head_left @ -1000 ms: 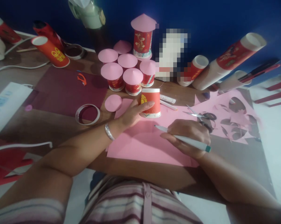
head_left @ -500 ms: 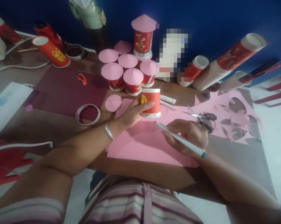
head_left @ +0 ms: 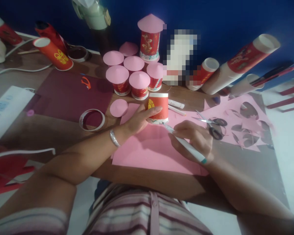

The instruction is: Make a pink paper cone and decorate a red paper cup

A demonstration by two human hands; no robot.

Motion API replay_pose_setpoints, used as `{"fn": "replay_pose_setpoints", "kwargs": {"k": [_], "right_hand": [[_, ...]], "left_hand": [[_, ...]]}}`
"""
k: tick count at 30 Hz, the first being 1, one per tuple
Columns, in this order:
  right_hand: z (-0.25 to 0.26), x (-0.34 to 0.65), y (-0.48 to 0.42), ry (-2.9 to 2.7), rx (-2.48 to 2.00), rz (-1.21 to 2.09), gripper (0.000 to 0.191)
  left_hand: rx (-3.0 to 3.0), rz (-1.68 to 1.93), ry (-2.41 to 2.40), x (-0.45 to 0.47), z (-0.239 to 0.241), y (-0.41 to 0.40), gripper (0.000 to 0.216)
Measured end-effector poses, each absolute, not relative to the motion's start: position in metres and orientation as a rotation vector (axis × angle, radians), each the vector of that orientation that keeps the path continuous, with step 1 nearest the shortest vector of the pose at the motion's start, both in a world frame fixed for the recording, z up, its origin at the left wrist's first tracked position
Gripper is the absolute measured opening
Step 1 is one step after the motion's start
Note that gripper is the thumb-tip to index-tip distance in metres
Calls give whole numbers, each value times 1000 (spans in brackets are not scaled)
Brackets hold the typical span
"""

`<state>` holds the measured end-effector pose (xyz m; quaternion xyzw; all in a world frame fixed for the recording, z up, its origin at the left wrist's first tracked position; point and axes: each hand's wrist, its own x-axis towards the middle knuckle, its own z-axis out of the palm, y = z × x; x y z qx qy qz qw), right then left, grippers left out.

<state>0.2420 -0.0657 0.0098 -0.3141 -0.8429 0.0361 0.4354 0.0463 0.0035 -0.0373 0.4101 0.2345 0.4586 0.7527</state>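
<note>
My left hand (head_left: pixel 139 119) is wrapped round a red paper cup (head_left: pixel 161 106) with a yellow print and a white band along its lower edge. Between the fingers of my right hand (head_left: pixel 196 137) is a marker pen (head_left: pixel 189 148), white with a green end. Its tip meets the cup's white lower band, where faint marks show. Pink paper sheets (head_left: pixel 142 150) lie under both hands. Just behind the cup stand several small red cups with pink cone tops (head_left: pixel 139 80), and a taller one (head_left: pixel 150 42) rises at the back.
Black-handled scissors (head_left: pixel 214 122) and cut pink scraps (head_left: pixel 244 120) lie to the right. A pink cone (head_left: pixel 119 108) and a tape roll (head_left: pixel 92 119) are on the left. Red-and-white tubes (head_left: pixel 247 58) lean at the back right. A white power strip (head_left: pixel 11 111) sits far left.
My right hand has moved slightly up and left, bringing the marker pen's tip from below the cup onto its lower band. The cup has barely shifted.
</note>
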Motion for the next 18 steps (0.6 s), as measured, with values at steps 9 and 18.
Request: {"fn": "replay_pose_setpoints", "kwargs": {"k": [9, 18], "right_hand": [[6, 242, -63, -2117, -740, 71, 23], [5, 243, -64, -2103, -778, 106, 22]], "left_hand": [[877, 987, 500, 47, -36, 4, 33], [899, 984, 486, 47, -35, 3, 31]]}}
